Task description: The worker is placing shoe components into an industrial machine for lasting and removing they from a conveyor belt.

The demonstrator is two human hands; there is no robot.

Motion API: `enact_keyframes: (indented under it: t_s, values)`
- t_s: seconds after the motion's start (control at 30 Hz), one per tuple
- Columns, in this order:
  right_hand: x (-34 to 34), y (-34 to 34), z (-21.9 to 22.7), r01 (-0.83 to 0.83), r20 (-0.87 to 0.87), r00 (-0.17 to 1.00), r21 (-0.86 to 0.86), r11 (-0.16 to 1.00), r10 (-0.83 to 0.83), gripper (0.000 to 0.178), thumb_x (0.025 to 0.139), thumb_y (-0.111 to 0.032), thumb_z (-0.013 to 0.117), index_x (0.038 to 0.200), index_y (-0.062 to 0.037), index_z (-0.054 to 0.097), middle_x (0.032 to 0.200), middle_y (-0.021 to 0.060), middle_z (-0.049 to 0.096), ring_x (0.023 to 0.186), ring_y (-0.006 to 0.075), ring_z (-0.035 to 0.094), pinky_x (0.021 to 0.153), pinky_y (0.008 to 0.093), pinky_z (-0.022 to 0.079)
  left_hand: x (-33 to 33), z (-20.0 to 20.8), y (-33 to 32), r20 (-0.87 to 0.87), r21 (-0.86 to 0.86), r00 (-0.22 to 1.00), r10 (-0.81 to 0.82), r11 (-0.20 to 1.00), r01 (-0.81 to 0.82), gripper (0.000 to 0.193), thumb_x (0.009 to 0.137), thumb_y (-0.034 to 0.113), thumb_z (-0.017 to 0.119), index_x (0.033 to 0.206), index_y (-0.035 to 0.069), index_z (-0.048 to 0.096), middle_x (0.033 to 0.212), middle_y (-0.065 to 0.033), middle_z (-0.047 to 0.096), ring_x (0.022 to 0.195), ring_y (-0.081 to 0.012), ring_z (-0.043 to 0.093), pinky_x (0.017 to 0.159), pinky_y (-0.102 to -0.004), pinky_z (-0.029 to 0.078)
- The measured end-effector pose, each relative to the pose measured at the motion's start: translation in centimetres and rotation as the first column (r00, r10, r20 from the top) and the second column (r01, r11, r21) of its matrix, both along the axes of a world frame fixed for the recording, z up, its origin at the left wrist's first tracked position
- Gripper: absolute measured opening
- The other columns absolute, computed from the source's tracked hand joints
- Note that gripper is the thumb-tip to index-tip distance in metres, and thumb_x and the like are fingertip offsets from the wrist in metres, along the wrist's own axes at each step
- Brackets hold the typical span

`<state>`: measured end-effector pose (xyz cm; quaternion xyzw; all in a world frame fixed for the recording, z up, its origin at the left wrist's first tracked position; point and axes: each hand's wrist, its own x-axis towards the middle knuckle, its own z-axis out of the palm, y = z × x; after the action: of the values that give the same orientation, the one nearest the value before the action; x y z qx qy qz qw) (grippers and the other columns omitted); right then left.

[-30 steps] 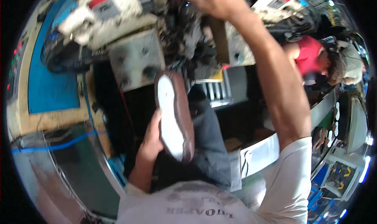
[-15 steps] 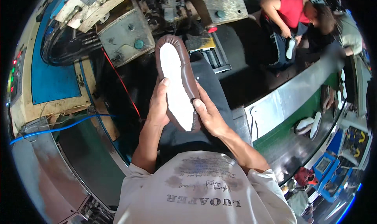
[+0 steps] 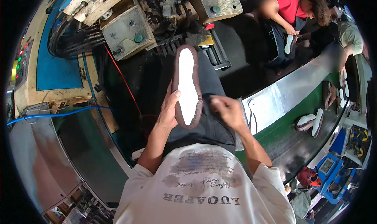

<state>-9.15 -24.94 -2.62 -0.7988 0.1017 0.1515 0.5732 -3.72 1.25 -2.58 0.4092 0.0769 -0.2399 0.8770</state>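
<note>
"Machine [image 3: 129, 35] ahead, green belt [image 3: 255, 139] right. Fingers?"

"I see the left hand [image 3: 168, 115] gripping one shoe [image 3: 188, 86] over the lap [image 3: 214, 126], thumb [image 3: 176, 94] on its sole [image 3: 187, 73]; right hand [image 3: 229, 113] beside, curled, blurred, how tightly I can't tell."

"Looks?"

"Brown, puckered edge [image 3: 186, 48], white sole. Nearest on the belt lie two more shoes [image 3: 317, 124]."

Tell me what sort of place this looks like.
Probably a shoe factory: the left hand holds a brown shoe with a white underside, more shoes lie on a long green-topped bench, and a grimy machine with push buttons stands ahead.
</note>
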Motion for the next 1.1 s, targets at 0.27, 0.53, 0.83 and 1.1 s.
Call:
enact_keyframes:
  t_s: [0.27,0.53,0.83,1.1]
  values:
    - [-16.7,-14.3,-13.8,0.307,0.129,0.934,-0.768,0.562,-0.334,0.064,0.093,-0.025,0.085,0.147,-0.0007,0.063,0.123,0.0255,0.061,0.117,0.0428,0.057,0.104,0.0548,0.046,-2.0,-3.6,-1.6,0.083,0.349,0.991,-0.108,0.935,0.072,0.111,0.091,-0.005,0.076,0.179,0.014,0.011,0.171,-0.0142,0.036,0.157,-0.0281,0.039,0.130,-0.0403,0.034]
    - [-15.6,-15.5,-12.6,0.329,0.228,0.943,-0.742,0.584,-0.241,0.039,0.097,-0.014,0.073,0.129,0.0071,0.065,0.114,0.0253,0.065,0.104,0.0447,0.063,0.095,0.0531,0.051,-3.2,-2.9,-0.9,0.024,0.294,0.993,-0.112,0.951,0.100,0.116,0.086,-0.009,0.076,0.178,0.006,0.007,0.172,-0.0135,0.033,0.158,-0.0260,0.037,0.128,-0.0362,0.033]
    - [-6.6,-9.8,0.7,0.066,-0.262,0.962,-0.067,0.996,-0.081,0.034,0.113,-0.030,0.067,0.107,0.0029,0.071,0.078,0.0045,0.066,0.072,0.0145,0.064,0.068,0.0337,0.054,-3.4,-2.6,-0.2,-0.020,0.184,0.993,-0.118,0.976,0.120,0.116,0.088,-0.011,0.073,0.179,0.011,0.004,0.172,-0.0127,0.032,0.159,-0.0258,0.036,0.128,-0.0374,0.034]
    - [0.7,-1.2,5.4,-0.578,0.027,0.740,-0.486,0.655,0.673,0.018,0.107,-0.014,0.065,0.108,0.0036,0.067,0.095,0.0288,0.072,0.088,0.0527,0.073,0.075,0.0606,0.056,-3.2,-2.3,-0.7,-0.005,0.171,0.987,-0.159,0.973,0.158,0.116,0.090,-0.004,0.074,0.180,0.018,0.004,0.169,-0.0143,0.036,0.156,-0.0281,0.041,0.127,-0.0422,0.039]
